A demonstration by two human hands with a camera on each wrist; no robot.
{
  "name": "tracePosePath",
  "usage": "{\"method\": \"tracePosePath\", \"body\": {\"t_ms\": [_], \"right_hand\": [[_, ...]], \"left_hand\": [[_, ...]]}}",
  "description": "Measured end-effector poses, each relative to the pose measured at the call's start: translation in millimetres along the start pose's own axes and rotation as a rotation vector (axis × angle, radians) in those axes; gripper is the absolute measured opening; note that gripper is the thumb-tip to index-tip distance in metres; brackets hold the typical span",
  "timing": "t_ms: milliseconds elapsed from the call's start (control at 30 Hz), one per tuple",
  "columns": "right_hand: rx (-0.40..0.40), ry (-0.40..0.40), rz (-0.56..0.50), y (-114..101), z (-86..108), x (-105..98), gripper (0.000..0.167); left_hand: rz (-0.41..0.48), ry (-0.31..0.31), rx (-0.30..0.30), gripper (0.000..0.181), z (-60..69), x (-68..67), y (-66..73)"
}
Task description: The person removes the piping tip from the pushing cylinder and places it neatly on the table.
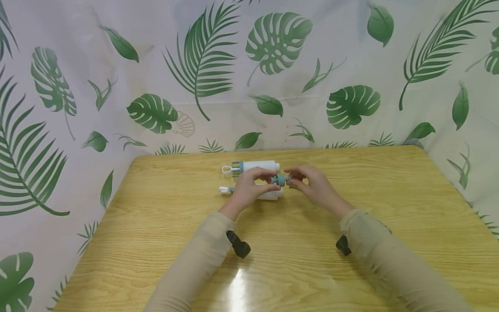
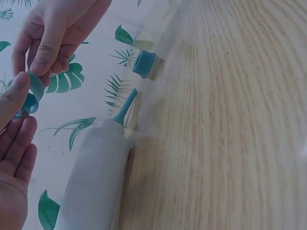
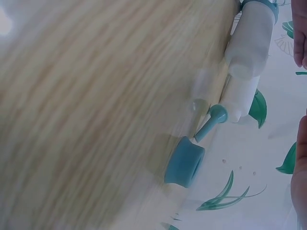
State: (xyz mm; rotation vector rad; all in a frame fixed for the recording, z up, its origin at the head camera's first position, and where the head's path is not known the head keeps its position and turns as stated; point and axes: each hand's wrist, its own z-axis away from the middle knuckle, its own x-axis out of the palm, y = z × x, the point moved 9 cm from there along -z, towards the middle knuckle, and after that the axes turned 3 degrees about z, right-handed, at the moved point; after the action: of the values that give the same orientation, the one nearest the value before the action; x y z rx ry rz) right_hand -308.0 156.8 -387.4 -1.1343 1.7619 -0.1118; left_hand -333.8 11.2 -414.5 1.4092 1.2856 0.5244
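Observation:
My left hand (image 1: pixel 253 186) holds a small teal plastic piece (image 1: pixel 280 180) between thumb and fingers above the table. On its right side my right hand (image 1: pixel 313 186) pinches the narrow end of that piece. The left wrist view shows the piece's curved teal rim (image 2: pixel 36 86) between both hands. Below and behind the hands lie two white cylinders: a far cylinder (image 1: pixel 260 165) with a teal frame and a white loop at its left end, and a near cylinder (image 1: pixel 273 194) partly hidden by the left hand.
A teal flared ring (image 3: pixel 184 163) lies on the wooden table (image 1: pixel 167 242) beside a teal rod with a rounded end (image 3: pixel 216 116), near the cylinders' right ends. A white leaf-patterned sheet (image 1: pixel 218 82) stands around the table's back and sides.

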Motion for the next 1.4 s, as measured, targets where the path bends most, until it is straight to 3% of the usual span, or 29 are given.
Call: {"method": "tracePosePath", "body": {"t_ms": [200, 400, 700, 867, 1067, 1200, 1400], "right_hand": [[-0.029, -0.015, 0.011, 0.1, -0.6, 2.3, 0.041], [-0.059, -0.012, 0.011, -1.7, 0.3, 2.9, 0.040], [0.022, -0.029, 0.009, 1.0, 1.3, -0.4, 0.035], [0.018, -0.032, 0.016, 0.9, 1.3, -2.2, 0.035], [-0.002, -0.027, 0.019, 3.5, 1.5, -7.6, 0.035], [0.014, -0.031, 0.025, 11.8, 2.4, -12.8, 0.035], [0.066, -0.024, 0.069, 26.5, 2.8, -25.4, 0.036]], "left_hand": [[-0.014, 0.004, 0.008, 0.036, -0.4, 1.1, 3.3], [-0.028, 0.019, 0.005, 0.037, 0.8, 1.8, 5.4], [0.007, 0.019, 0.001, 0.026, 1.9, 1.3, 4.8], [-0.071, -0.015, 0.045, 0.023, -0.1, 1.0, 11.0], [-0.231, -0.020, 0.129, 0.022, -4.5, -0.1, 23.2], [-0.307, -0.027, 0.115, 0.023, -8.6, 0.1, 26.0], [-0.328, -0.051, 0.074, 0.022, -17.5, 4.6, 25.4]]}}
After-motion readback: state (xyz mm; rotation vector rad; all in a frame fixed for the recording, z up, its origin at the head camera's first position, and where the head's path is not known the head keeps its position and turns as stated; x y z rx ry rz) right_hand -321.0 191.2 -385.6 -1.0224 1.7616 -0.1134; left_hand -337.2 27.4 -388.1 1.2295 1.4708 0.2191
